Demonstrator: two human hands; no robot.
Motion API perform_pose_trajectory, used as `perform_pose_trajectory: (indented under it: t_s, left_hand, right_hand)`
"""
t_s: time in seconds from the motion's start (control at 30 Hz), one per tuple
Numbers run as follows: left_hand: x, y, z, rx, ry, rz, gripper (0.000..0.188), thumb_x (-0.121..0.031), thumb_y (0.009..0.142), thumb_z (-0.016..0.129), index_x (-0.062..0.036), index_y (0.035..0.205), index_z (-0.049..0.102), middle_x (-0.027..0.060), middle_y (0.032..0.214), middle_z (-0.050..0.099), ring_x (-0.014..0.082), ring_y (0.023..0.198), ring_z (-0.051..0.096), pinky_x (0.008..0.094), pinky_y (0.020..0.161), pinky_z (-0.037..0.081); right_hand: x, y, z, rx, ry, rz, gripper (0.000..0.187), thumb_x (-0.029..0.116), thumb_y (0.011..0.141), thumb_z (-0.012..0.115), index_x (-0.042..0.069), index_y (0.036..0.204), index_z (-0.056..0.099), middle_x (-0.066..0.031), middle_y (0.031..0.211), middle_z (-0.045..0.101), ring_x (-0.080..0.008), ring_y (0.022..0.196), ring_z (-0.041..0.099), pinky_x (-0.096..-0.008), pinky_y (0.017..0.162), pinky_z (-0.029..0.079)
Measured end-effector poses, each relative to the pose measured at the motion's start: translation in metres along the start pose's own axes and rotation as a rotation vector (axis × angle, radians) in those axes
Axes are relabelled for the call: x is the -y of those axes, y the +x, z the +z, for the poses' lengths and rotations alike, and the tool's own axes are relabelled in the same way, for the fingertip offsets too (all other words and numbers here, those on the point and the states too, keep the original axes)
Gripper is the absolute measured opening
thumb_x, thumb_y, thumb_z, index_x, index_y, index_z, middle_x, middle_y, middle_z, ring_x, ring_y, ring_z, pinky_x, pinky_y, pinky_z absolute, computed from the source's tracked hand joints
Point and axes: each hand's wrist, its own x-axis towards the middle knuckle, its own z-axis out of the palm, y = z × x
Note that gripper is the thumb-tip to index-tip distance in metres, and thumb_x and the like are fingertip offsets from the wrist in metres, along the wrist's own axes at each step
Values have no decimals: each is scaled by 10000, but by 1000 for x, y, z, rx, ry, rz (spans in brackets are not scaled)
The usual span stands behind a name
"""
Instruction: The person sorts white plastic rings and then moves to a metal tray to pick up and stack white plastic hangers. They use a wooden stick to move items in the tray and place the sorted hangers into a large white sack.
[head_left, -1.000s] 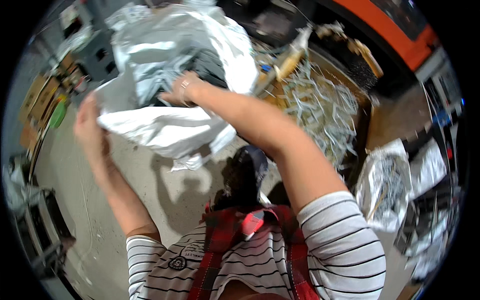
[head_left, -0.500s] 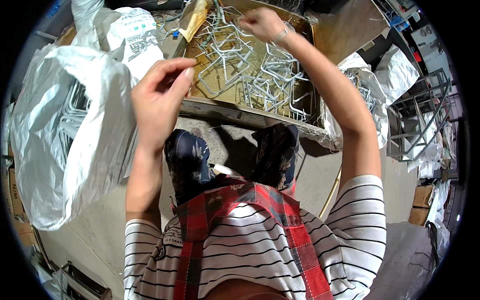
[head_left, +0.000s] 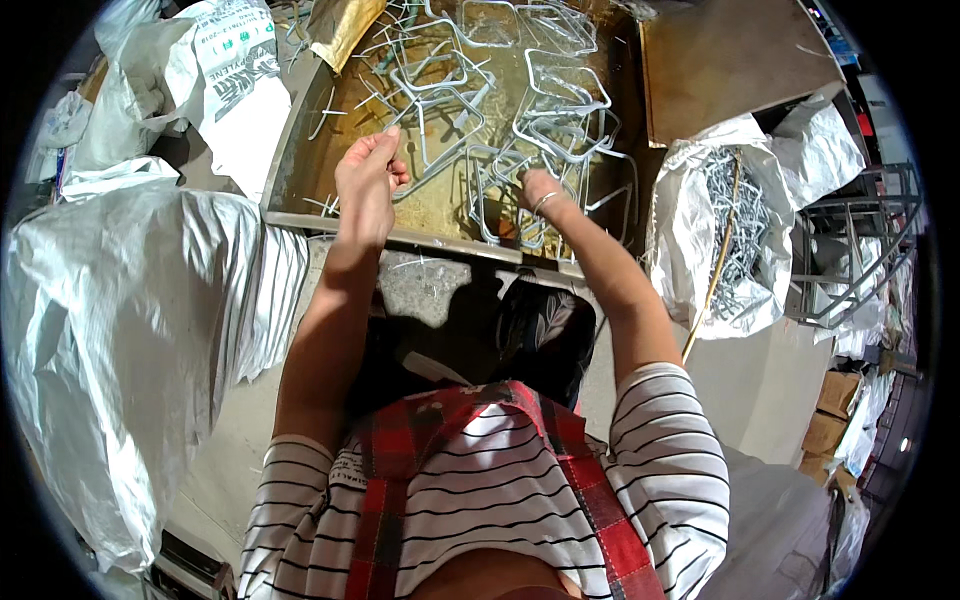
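Note:
Over the left part of a shallow metal tray (head_left: pixel 430 243) is my left hand (head_left: pixel 368 190), its thumb and fingers pinched together. Whatever lies between them, if anything, is too small to make out. My right hand (head_left: pixel 543 190) reaches down among the bent wire frames (head_left: pixel 565 150) nearer the tray's front edge. Its fingers are curled in, touching or just above the wires; their tips are partly hidden. More grey wire frames (head_left: pixel 445 75) lie tangled in the left and middle of the tray, with short wire pieces scattered around them.
A white woven sack (head_left: pixel 720 310) full of small metal pieces stands right of the tray, a thin rod (head_left: pixel 722 255) leaning across it. Large white sacks (head_left: pixel 120 320) fill the left side. A brown board (head_left: pixel 735 60) is at the back right, a metal rack (head_left: pixel 860 250) further right.
My right hand has come down from the far side of the tray to its near part. My left hand has moved rightward over the tray. The view has shifted, showing more of the right sack.

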Motion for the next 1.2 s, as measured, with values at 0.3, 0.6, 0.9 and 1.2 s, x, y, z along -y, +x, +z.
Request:
perform_pose_trajectory:
  t_s: [0.3,0.6,0.9,1.2]
  left_hand:
    - [15,32,16,15,178,-240,186,-171,860,544,6,918,546,11,732,502,92,584,492,220,519,416]
    - [76,69,10,-28,149,-457,236,-201,831,573,-6,950,513,67,815,538,163,685,533,293,612,477]
    - [123,77,6,-4,285,-640,263,-319,874,534,-65,842,475,48,786,495,169,682,502,305,634,482]
    - [103,68,12,-79,337,-518,230,-281,843,564,-61,907,544,29,846,549,139,755,519,277,698,449]
  right_hand:
    - [-11,39,44,153,-4,-111,292,248,736,601,16,913,619,-210,941,608,-340,902,586,-394,810,469]
    - [-25,-23,-155,-125,404,-18,227,140,783,575,-34,928,569,-186,685,588,-289,659,585,-357,649,460]
    - [0,-93,-91,-71,292,-213,153,163,806,572,30,881,560,-218,841,584,-398,768,568,-443,671,461]
    - [-31,-27,-53,-113,236,10,353,317,804,578,46,1028,605,-204,907,629,-359,886,594,-417,769,482]
